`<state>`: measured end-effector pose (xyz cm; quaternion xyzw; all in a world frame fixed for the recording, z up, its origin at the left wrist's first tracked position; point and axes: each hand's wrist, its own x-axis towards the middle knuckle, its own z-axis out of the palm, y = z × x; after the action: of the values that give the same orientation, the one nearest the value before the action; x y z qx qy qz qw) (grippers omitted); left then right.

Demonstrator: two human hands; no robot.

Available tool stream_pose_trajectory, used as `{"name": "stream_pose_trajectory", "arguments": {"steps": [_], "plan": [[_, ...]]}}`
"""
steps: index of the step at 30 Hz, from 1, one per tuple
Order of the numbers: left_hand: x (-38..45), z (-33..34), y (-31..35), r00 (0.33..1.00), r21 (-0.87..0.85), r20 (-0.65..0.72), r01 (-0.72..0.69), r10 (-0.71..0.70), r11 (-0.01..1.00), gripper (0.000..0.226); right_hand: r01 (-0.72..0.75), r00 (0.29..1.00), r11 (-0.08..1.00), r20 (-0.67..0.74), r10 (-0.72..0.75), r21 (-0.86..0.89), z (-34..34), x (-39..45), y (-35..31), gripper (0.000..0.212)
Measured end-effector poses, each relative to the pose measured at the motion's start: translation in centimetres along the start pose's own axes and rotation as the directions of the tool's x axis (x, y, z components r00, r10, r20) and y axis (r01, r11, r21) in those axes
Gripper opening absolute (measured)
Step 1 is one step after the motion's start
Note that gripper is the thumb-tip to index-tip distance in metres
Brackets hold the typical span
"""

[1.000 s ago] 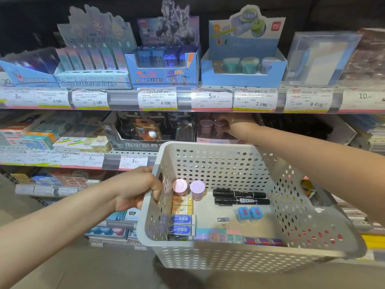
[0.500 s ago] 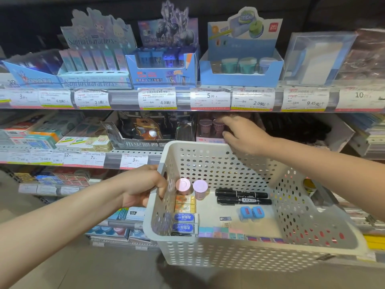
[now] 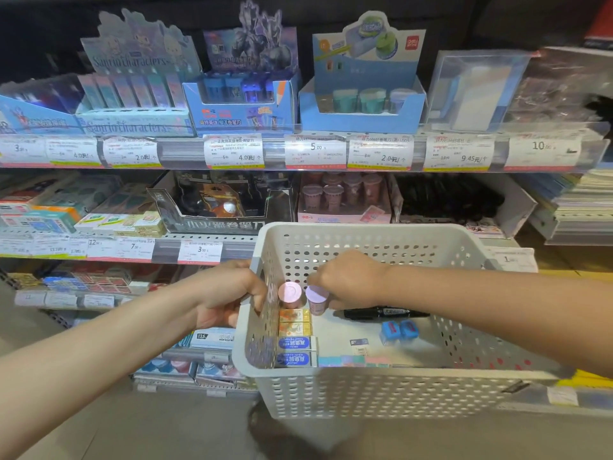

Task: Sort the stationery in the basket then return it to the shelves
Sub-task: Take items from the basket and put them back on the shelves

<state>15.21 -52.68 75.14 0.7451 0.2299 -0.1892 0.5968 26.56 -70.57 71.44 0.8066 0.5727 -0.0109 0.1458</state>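
Left hand (image 3: 229,293) grips the left rim of the white basket (image 3: 365,390), held up in front of the shelves (image 3: 185,154). Right hand (image 3: 348,280) is down inside it, fingers closing round the purple-lidded cup (image 3: 317,298); a pink-lidded cup (image 3: 289,293) stands just beside. Black markers (image 3: 384,313), two blue sharpeners (image 3: 399,331) and boxed erasers (image 3: 295,343) lie on the basket floor.

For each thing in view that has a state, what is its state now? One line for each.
basket: held up at its left rim, partly filled.
left hand: grips the basket rim.
right hand: inside the basket, fingers at the purple cup.
purple cup: upright, lid on, touched by the right hand.
pink cup: upright, lid on, untouched.
black marker: lying flat, capped.
pink display box: open, holds upright cups.
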Motion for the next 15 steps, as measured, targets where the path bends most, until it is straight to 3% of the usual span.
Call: {"name": "stream_pose_trajectory", "arguments": {"steps": [5,10,15], "plan": [[-0.4,0.6,0.0,1.0,0.008,-0.005,-0.012,0.012,1.0,0.057,-0.001,1.0,1.0,0.016,0.001,0.009,0.6,0.3,-0.3,0.023],[-1.2,1.2,0.3,1.0,0.007,-0.002,-0.031,0.031,0.999,0.044,0.002,1.0,1.0,0.01,-0.002,-0.009,1.1,0.4,-0.5,0.021],[-1.1,0.8,0.1,1.0,0.015,-0.005,-0.017,0.017,1.0,0.054,-0.007,0.996,0.999,-0.084,0.01,0.033,0.8,-0.3,-0.3,0.037]]}}
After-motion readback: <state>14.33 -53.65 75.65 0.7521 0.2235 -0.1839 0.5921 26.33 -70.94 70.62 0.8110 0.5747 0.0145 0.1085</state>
